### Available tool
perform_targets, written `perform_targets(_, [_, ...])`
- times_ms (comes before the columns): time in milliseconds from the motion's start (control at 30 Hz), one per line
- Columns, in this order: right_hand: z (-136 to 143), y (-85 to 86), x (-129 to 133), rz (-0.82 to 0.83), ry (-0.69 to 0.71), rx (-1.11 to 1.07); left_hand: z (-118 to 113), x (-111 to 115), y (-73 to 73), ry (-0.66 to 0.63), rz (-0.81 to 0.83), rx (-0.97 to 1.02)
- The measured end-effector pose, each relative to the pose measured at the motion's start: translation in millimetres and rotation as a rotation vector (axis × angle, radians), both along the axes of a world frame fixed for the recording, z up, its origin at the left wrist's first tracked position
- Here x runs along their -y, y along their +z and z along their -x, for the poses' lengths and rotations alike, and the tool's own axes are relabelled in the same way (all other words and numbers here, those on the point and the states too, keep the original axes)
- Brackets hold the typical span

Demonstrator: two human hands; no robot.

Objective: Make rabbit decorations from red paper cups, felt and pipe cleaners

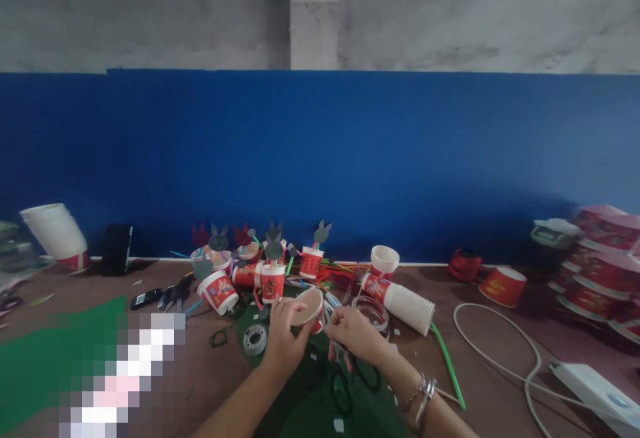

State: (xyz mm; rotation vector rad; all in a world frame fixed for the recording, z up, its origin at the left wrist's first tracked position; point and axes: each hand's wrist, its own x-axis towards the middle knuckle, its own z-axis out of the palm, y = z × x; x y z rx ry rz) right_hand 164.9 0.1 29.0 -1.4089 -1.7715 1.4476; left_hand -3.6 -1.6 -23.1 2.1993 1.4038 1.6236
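Note:
My left hand (286,333) is closed on a red and white paper cup (309,307), which is tilted with its mouth toward me. Close beside the cup's right side, my right hand (356,335) has its thumb and fingers pinched together. A pair of dark-handled scissors (342,390) is in the right hand, its loops hanging below the palm. Whether the pinched fingertips also hold something small cannot be made out. Under both hands lies a dark green sheet (295,398) with small paper scraps. A roll of tape (255,339) rests left of my left hand.
Red cups with animal-head cutouts (273,283) stand at the back. A nested cup stack (400,301) lies right of centre, near a green strip (450,365). A white cable (500,358) and power strip (595,391) are at right. A phone (116,250) leans against the wall.

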Motion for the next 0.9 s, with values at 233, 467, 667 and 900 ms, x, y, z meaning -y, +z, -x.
perform_targets(233, [1,3.8,9,-0.395,-0.047,0.183,-2,-1,-1.1,0.003,0.067,0.304])
perform_targets(467, [-2,2.7,-2,0.009,-0.035,-0.347,-7,-3,-5.7,-0.276,0.210,0.603])
perform_targets(667, [-6,0.3,-7,0.053,-0.067,-0.452,-17,0,-8.1,-0.414,0.364,0.639])
perform_targets(900, [-7,-2.4,-8,0.034,-0.008,-0.393,-14,0,-6.3,-0.195,0.236,0.592])
